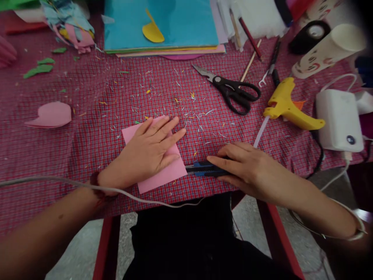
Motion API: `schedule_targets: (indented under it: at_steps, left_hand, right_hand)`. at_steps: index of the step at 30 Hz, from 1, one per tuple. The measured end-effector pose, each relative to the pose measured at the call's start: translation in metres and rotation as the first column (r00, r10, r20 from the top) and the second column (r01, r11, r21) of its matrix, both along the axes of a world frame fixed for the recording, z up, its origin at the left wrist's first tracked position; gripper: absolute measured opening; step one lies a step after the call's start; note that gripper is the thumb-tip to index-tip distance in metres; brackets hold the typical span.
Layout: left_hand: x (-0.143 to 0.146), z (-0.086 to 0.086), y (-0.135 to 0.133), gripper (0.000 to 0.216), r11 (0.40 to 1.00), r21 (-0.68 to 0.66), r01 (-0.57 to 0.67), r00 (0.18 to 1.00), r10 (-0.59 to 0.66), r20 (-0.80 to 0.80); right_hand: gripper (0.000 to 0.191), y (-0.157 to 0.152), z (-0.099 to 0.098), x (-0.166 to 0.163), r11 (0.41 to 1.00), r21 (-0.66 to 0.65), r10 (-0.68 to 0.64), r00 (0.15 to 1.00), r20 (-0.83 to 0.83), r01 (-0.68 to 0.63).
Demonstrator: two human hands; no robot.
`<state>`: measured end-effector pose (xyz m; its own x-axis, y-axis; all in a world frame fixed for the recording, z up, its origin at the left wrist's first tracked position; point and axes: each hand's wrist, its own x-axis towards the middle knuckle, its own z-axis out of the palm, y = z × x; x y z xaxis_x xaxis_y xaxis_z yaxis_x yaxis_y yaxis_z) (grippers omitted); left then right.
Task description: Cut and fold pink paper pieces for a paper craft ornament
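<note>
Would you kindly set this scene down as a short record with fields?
Surface: red checked tablecloth, strewn with paper scraps
Left hand: flat on pink paper
Right hand: over utility knife, grip unclear
Nearby: scissors, yellow glue gun, coloured paper stack

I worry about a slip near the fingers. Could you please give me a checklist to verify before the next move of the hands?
1. Paper pinned: ok, the left hand lies flat on the pink paper.
2. Knife held: ok, the right hand has fingers above and thumb below the utility knife.
3. Blade out or retracted: cannot tell, too small.
4. Left fingers clear of the knife's front end: not ok, the little finger lies close to it.
5. Cable away from the work: not ok, the grey cable crosses the left wrist.
6. Other tools apart from both hands: ok, scissors and glue gun.
</note>
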<state>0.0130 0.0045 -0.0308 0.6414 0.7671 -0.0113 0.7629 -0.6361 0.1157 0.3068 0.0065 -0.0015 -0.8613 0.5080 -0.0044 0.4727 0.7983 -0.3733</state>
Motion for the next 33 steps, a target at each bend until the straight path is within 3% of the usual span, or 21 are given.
schedule_targets:
  at_steps: [7,16,23,33]
  left_hand:
    - [0.000,-0.001,0.000,0.059,1.000,-0.009,-0.001,1.000,0.001,0.026]
    - [0.001,-0.001,-0.001,0.058,1.000,-0.019,-0.011,0.999,0.012,0.048]
    - [0.001,0.002,-0.002,0.057,0.999,-0.031,-0.025,0.998,0.026,0.057]
    - [0.002,0.003,-0.002,0.054,0.998,-0.050,-0.032,0.995,0.037,0.097]
  right_hand:
    - [0.037,-0.014,-0.001,0.015,0.999,-0.047,-0.029,0.999,-0.045,0.027]
    - [0.033,0.000,-0.001,-0.010,0.999,-0.050,0.012,0.999,-0.035,-0.013]
    - [0.035,-0.007,-0.001,0.000,0.998,-0.063,0.017,0.999,-0.036,-0.020]
    - [0.035,-0.008,-0.003,-0.017,0.998,-0.030,0.045,0.997,-0.066,-0.047]
